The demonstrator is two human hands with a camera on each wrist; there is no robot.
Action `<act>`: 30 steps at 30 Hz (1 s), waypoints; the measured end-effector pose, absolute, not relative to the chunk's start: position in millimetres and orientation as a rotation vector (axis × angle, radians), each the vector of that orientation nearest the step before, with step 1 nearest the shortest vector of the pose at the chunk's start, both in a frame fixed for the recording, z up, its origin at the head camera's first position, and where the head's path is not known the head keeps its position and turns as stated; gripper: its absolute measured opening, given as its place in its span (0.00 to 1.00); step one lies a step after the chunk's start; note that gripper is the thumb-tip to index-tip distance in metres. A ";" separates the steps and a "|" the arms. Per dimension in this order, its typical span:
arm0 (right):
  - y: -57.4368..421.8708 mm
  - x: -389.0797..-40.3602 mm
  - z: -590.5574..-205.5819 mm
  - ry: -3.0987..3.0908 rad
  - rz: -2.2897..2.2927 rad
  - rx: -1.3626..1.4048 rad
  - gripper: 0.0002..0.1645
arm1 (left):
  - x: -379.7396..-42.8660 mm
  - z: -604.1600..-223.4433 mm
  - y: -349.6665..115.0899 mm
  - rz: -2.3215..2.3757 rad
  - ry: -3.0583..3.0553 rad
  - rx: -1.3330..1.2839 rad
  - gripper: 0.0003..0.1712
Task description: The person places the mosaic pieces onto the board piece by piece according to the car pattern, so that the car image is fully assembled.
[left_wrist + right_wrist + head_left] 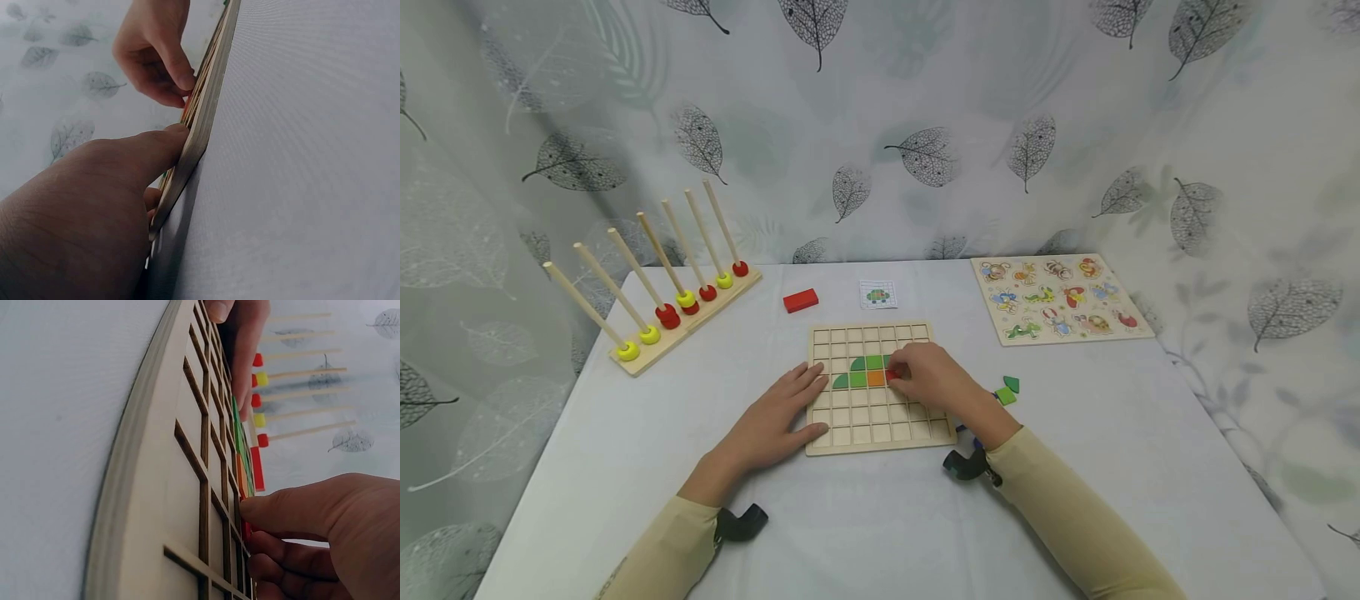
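A wooden grid board [847, 437] lies on the white table. Green tiles [858, 379] and an orange tile [876, 378] fill some of its squares, with curved green corner pieces at their left. Beside the orange one, my right hand [934, 381] pinches a red tile [245, 517] between thumb and fingers, at the board's surface. The fingers partly cover that tile and the squares around it. My left hand [772, 418] rests on the board's left edge, fingers stretched out; the left wrist view shows its thumb [165, 147] on the rim.
Loose green tiles [1006, 396] and partly hidden blue pieces lie by the right forearm. Behind the board are a red block [801, 301] and a turtle picture card [878, 294]. A peg rack [649, 354] with red and yellow beads stands left; an insect puzzle board [1063, 302] lies right.
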State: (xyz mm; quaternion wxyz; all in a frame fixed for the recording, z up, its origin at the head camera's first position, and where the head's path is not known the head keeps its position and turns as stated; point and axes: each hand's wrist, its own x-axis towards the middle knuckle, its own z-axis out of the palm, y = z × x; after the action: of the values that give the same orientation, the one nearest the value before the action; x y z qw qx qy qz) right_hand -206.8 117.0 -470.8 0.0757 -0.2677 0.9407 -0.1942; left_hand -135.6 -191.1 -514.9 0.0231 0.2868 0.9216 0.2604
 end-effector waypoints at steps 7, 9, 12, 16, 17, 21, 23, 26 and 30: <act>118.5 -207.8 -472.2 2.805 -0.600 -0.790 0.07 | -134.2 -512.3 -190.4 0.801 2.857 0.877 0.47; 119.0 -208.7 -472.9 2.797 -0.611 -0.790 0.08 | -134.1 -512.0 -190.4 0.802 2.859 0.880 0.47; 120.1 -209.4 -473.0 2.786 -0.639 -0.784 0.08 | -134.3 -512.9 -190.7 0.804 2.862 0.885 0.47; 122.8 -209.6 -469.4 2.782 -0.697 -0.762 0.07 | -134.7 -514.6 -191.2 0.809 2.862 0.884 0.47; 124.0 -209.7 -467.9 2.780 -0.710 -0.759 0.07 | -134.8 -514.9 -191.2 0.808 2.862 0.883 0.47; 130.1 -210.3 -459.2 2.769 -0.749 -0.722 0.10 | -135.0 -514.8 -190.8 0.804 2.860 0.882 0.47; 134.1 -210.8 -454.7 2.761 -0.762 -0.707 0.12 | -134.8 -514.1 -190.4 0.805 2.857 0.881 0.47; 140.5 -212.2 -448.6 2.758 -0.762 -0.699 0.14 | -134.2 -513.1 -190.4 0.803 2.856 0.878 0.47; 149.7 -214.1 -441.3 2.767 -0.766 -0.700 0.14 | -133.7 -512.0 -190.3 0.809 2.855 0.876 0.47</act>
State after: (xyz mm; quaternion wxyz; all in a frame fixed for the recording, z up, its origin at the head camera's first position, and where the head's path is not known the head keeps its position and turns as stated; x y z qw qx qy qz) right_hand -214.1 149.7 -441.3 0.0932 -0.2357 0.9323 -0.2582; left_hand -133.7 -190.3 -512.0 0.0239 0.2832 0.9225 0.2614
